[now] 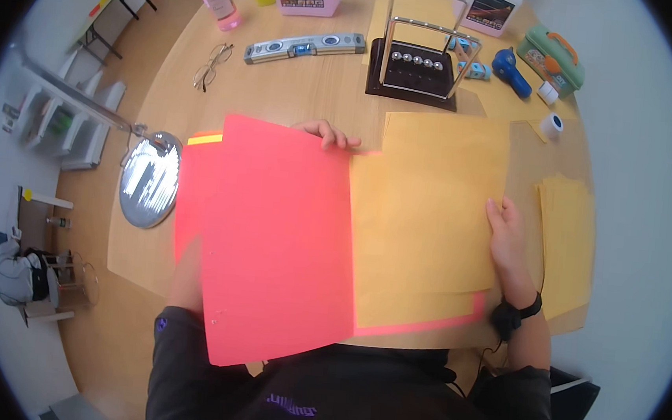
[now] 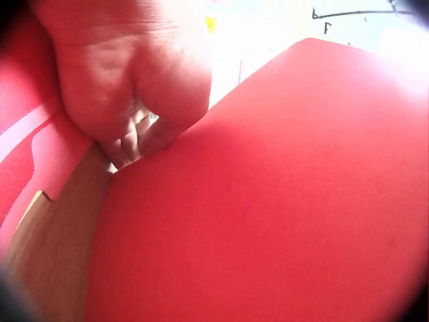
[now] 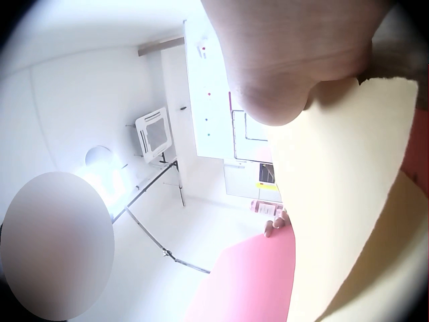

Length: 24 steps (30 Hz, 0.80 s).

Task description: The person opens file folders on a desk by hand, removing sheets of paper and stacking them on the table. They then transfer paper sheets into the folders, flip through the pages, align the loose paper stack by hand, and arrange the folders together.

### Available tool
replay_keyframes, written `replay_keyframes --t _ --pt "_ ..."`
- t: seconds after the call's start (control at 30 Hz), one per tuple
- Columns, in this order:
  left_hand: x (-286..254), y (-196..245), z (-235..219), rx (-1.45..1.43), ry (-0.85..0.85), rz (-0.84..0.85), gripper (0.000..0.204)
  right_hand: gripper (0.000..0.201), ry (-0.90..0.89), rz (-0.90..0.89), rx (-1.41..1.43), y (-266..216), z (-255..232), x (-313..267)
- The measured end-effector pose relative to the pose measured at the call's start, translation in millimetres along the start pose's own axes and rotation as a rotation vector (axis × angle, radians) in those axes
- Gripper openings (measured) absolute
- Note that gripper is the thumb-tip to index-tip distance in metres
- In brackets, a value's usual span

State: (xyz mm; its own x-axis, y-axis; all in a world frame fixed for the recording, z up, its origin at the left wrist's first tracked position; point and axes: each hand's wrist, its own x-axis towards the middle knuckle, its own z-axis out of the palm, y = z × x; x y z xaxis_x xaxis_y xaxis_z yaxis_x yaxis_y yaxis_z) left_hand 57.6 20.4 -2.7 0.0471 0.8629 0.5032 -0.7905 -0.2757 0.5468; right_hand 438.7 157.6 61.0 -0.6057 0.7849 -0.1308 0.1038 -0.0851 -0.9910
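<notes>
A red paper folder (image 1: pixel 282 245) stands opened in front of the person, its left cover tilted up off the table. From behind that cover the left hand (image 1: pixel 328 133) grips its top edge, fingers curled over near the fold; the palm is hidden in the head view. The left wrist view shows this hand (image 2: pixel 134 74) against the red sheet. On the folder's right side lie tan paper sheets (image 1: pixel 431 202). The right hand (image 1: pixel 509 235) pinches the top sheet's right edge, thumb on its face and the other fingers underneath. That sheet curves up in the right wrist view.
More tan sheets (image 1: pixel 566 244) lie at the right. Behind stand a Newton's cradle (image 1: pixel 413 78), a spirit level (image 1: pixel 305 48), glasses (image 1: pixel 213 66), a blue handheld tool (image 1: pixel 512 72), a green case (image 1: pixel 551 59) and bottles. A round lamp head (image 1: pixel 150 180) stands left of the folder.
</notes>
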Motion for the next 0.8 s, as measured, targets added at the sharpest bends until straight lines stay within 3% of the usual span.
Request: replay_keyframes --t 0.13,0.23,0.27,0.3,0.37,0.5,0.53,0.57,0.6,0.7,0.73,0.77,0.8 --pt "-4 4 -1 0.117 0.047 -0.027 0.02 0.033 0.084 -0.049 -0.047 -12 -18 -5" --pt "0 2 -16 0.127 -0.013 -0.039 0.021 0.031 0.185 -0.094 -0.098 -56 -45 -19" --pt "-1 1 -21 0.118 -0.03 -0.035 0.02 0.03 0.12 -0.114 -0.281 -80 -59 -29" --pt "-4 2 -26 0.096 -0.062 -0.073 0.02 0.03 0.054 -0.118 -0.465 -92 -76 -40" --pt "-5 0 -34 0.117 -0.037 -0.085 0.016 0.031 0.078 0.024 -0.449 -101 -130 -49" --pt "-2 2 -27 -0.062 -0.092 -0.113 0.017 0.039 0.165 -0.076 -0.404 -123 -226 -66" --pt "-2 5 -15 0.01 -0.032 -0.124 0.013 0.039 0.159 -0.086 -0.397 -126 -241 -67" --pt "-2 6 -7 0.078 0.029 -0.135 0.013 0.042 0.169 0.014 -0.393 -129 -255 -69" --pt "-1 8 -1 0.084 0.028 -0.134 0.013 0.044 0.182 0.116 -0.391 -131 -268 -72" --pt "3 0 -4 0.045 0.012 -0.127 0.013 0.046 0.239 0.192 -0.53 -111 -296 -61" --pt "5 -8 -25 0.035 -0.104 -0.101 0.014 0.046 0.231 0.182 -0.528 -98 -315 -62" --pt "5 -7 -38 0.039 -0.212 -0.077 0.014 0.05 0.235 0.105 -0.722 -77 -336 -60" --pt "3 -3 -40 0.075 -0.196 -0.079 0.014 0.054 0.234 0.021 -0.9 -56 -338 -48"
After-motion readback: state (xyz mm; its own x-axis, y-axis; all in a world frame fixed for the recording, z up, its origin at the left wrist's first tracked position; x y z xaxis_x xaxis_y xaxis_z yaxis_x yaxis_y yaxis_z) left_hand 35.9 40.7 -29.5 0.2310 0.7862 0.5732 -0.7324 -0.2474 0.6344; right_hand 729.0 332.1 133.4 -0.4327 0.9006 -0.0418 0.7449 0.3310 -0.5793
